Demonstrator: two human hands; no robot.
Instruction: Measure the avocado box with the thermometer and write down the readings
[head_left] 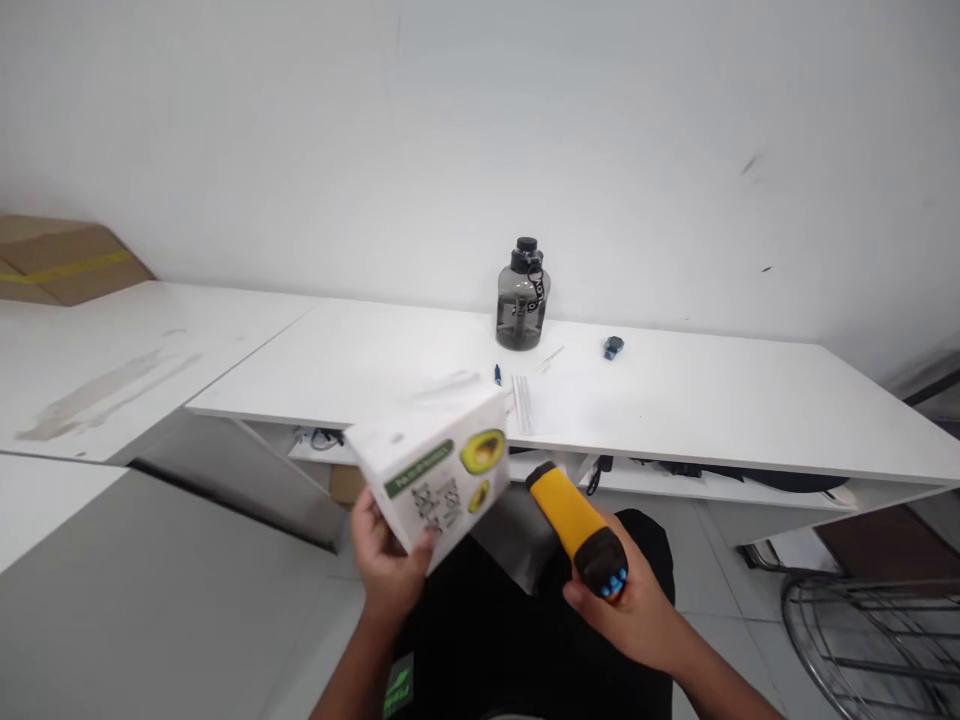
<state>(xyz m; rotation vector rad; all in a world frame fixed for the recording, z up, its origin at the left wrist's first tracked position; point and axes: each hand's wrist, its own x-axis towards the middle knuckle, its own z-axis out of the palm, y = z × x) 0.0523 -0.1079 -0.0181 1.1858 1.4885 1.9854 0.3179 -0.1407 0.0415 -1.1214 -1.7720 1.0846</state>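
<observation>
Gripping a white rectangular cardboard box printed with avocados [450,470] in the left hand [390,565] — tilted, in mid-air. Clasping a yellow-and-black handheld device with blue marks [566,512] in the right hand [637,608] — and facing, beyond both hands, a long white table [675,390] bearing a black-capped, smoky-grey plastic bottle [521,312].
</observation>
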